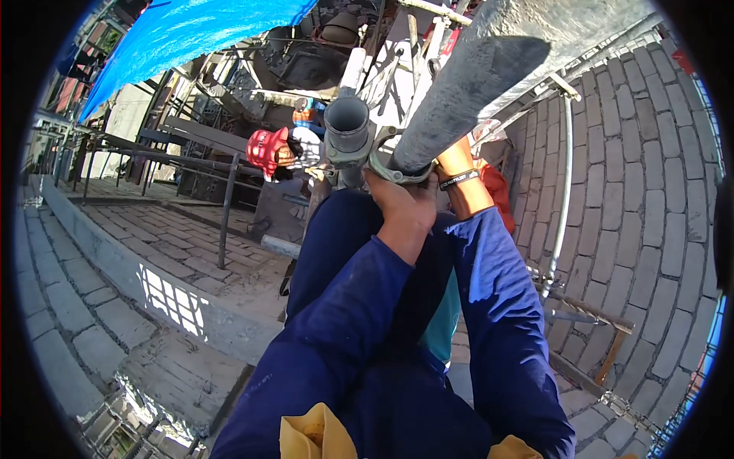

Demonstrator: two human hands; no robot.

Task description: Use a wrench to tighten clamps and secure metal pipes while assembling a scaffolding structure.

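At the far left a blue tarpaulin [191,34] is stretched overhead, and a dark metal railing [226,200] is set along the edge of a raised brick paved terrace [153,237]. Further right, one person in a red hard hat [267,151] is seen far below, so the work is evidently done at height.

One upright scaffold tube [347,122], seen down its open end, is joined by one metal scaffold coupler [376,157] to one thick grey tube [489,69] slanting up to the right.

The left hand [404,205] is laid on the coupler with its grip clenched about the clamp band, seemingly to steady the joint. The right hand [453,157], one black wristband on its wrist, is tucked behind the grey tube; whether its grip is clenched cannot be told.

A thin pipe [564,191] is run down the curved brick wall [634,168] on the right.
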